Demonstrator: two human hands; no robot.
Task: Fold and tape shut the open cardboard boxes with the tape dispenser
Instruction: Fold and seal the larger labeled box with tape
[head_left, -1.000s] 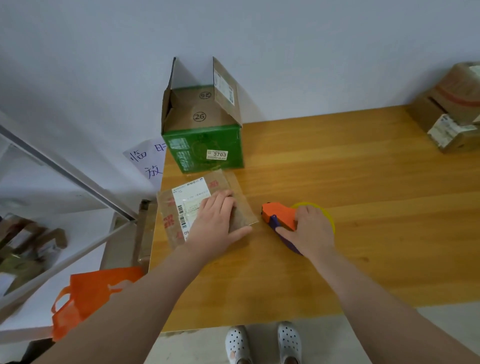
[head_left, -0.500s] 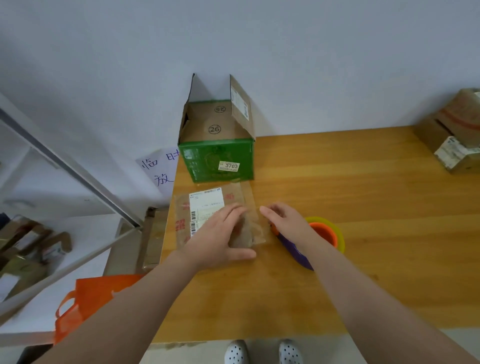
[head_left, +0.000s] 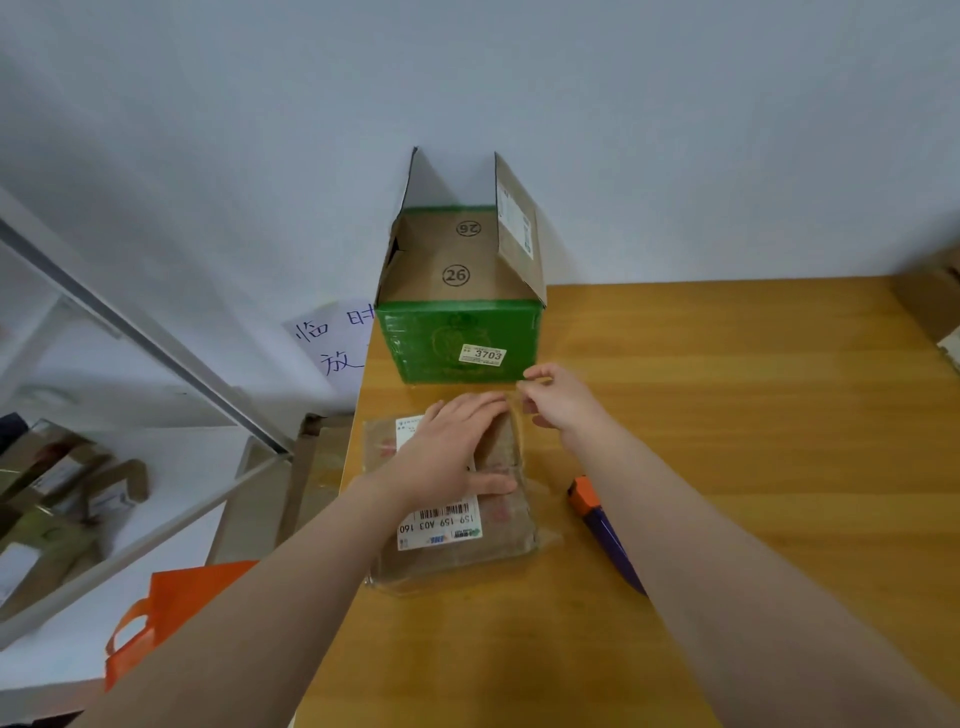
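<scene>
Head view: straight left fingers (head_left: 478, 406) press the flat labelled box (head_left: 506, 551); right fingers (head_left: 535, 371) pinch tape (head_left: 540, 383).

Bright, even indoor light with soft shadows; wide-angle warping and slight blur at edges.

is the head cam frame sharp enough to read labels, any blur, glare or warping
Head view, centre: sharp, the 3703 sticker on the green box reads cleanly. Head view, lower left: the shelf boxes are smeared. Head view, bottom: wide-angle stretch swells the left forearm and right forearm. Head view, flat parcel: faint sheen along its clear edge.
</scene>
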